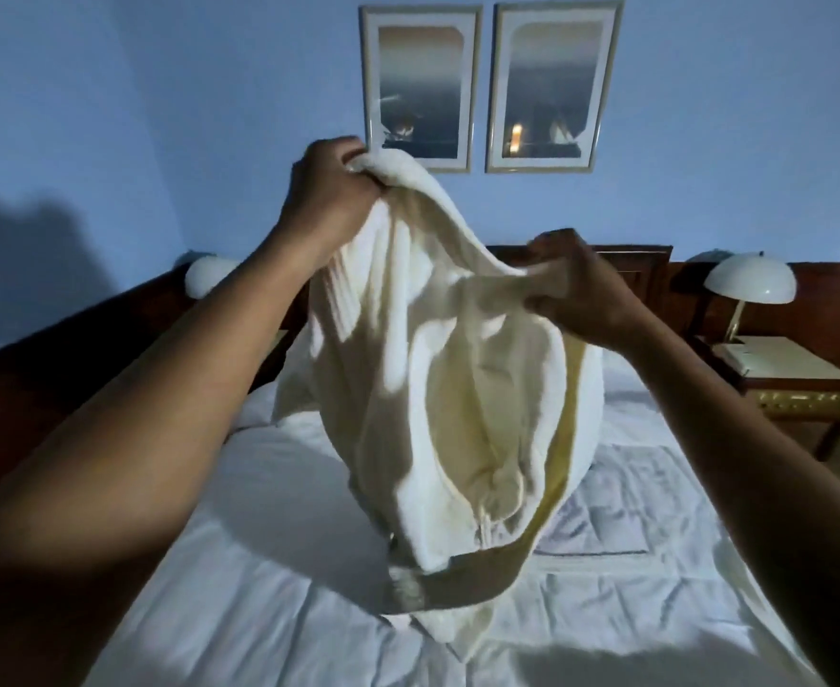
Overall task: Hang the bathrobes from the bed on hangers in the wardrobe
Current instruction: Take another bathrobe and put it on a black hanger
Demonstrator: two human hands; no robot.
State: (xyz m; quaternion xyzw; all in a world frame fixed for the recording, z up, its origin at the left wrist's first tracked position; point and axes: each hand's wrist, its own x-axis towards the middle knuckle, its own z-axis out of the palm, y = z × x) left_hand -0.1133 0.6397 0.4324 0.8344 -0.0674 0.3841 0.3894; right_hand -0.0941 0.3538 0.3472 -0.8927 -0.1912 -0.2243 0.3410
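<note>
Head view, looking forward and down over a white, creased bed point(199, 587).

Starting at the left edge, near 9 o'clock: a dark wooden side panel point(61, 349) and a white lamp point(207, 276), both well apart from the work.

Next, at 11 o'clock from the frame centre: left hand point(328, 185), high up, clenched around a bunched edge of the bathrobe point(457, 379), probably the collar.

In the centre: the bathrobe itself, white terry, held in the air between both hands and hanging down in thick folds. Lowest part near 6 o'clock, very close to the bed; cannot tell if touching. Behind it, at 12 o'clock, two framed pictures point(420, 86) on the blue wall point(209, 91).

At 2 o'clock: right hand point(576, 285), lower than the left, pinching another part of the same edge with curled fingers. Below, at 4 o'clock, a flat textured cloth point(655, 493) on the bed; cannot tell whether a second bathrobe.

Far right, at 3 o'clock: a second lamp point(752, 282) on a small desk point(799, 371).

Possible trouble from here, as a judgement only:
- Heavy terry slipping out of the lighter right pinch and dropping into a heap.
- A trailing hem or belt dragging over the bed and catching when carried away.
- No wardrobe and no hanger in view, so a turn needed with full hands, in dim light.
</note>
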